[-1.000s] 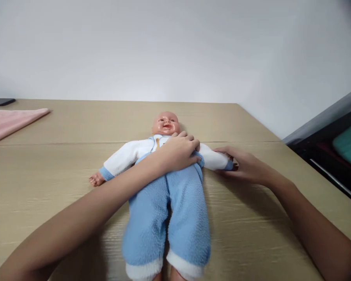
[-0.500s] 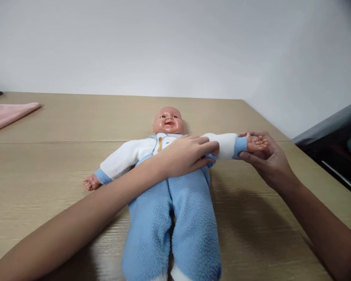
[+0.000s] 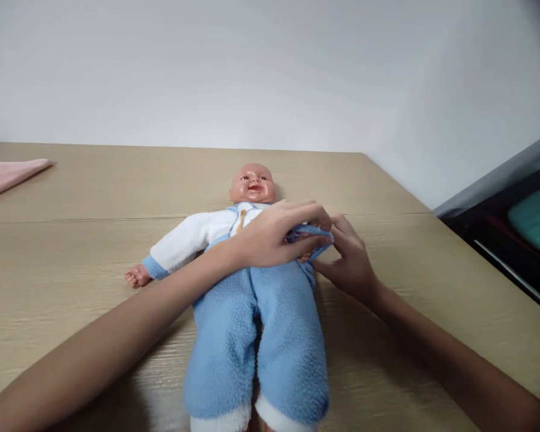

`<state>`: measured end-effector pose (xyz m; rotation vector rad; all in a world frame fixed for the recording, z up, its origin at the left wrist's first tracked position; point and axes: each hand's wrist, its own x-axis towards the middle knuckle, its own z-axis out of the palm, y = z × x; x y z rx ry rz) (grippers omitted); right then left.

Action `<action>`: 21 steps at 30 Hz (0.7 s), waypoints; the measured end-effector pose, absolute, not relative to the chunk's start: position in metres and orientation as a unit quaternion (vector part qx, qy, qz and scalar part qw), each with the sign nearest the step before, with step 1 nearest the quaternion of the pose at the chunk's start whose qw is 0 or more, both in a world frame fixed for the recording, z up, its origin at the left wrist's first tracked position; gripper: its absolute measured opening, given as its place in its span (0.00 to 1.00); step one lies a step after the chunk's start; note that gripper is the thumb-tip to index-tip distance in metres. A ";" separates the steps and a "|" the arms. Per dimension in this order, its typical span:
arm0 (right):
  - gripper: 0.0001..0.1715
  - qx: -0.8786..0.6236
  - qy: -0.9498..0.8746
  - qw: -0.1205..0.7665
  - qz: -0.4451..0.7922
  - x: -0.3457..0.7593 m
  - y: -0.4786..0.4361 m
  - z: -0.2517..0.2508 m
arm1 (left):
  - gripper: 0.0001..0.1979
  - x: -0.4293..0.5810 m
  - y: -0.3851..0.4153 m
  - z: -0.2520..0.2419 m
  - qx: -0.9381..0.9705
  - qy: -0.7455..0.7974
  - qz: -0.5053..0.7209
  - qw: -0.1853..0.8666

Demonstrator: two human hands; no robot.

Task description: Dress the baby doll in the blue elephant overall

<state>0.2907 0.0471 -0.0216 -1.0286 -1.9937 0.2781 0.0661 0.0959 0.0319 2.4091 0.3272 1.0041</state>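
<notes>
A baby doll (image 3: pixel 254 185) lies face up with its head toward the wall, dressed in a white jacket (image 3: pixel 184 240) with blue trim and fluffy blue trousers (image 3: pixel 288 336). My left hand (image 3: pixel 279 234) rests across the doll's chest, its thumb and fingers closed on the blue edge (image 3: pixel 317 231) of the jacket. At the same edge, my right hand (image 3: pixel 348 255) has its fingertips on the cloth from the right side. Most of the doll's arm on that side is hidden; one doll arm (image 3: pixel 138 275) stretches out to the left.
The doll lies on a light wooden table (image 3: pixel 94 192) with a seam running across it. A folded pink cloth (image 3: pixel 9 177) is at the far left. Beyond the right edge stands a dark object (image 3: pixel 490 222) with a teal part.
My right hand has let go of the doll's outstretched sleeved arm and moved left to the jacket edge. That arm no longer sticks out. The blue edge is lifted higher.
</notes>
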 end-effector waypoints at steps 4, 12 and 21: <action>0.24 -0.383 -0.737 0.439 0.343 0.287 0.038 -0.016 | 0.07 0.073 0.104 0.031 0.831 0.199 0.395 0.337; 0.15 -0.426 -0.471 0.518 0.573 0.274 0.032 -0.016 | 0.13 0.078 0.108 0.032 0.833 0.276 0.335 0.343; 0.25 -0.494 -0.492 0.529 0.483 0.275 0.046 -0.037 | 0.14 0.063 0.115 0.030 0.868 0.324 0.277 0.255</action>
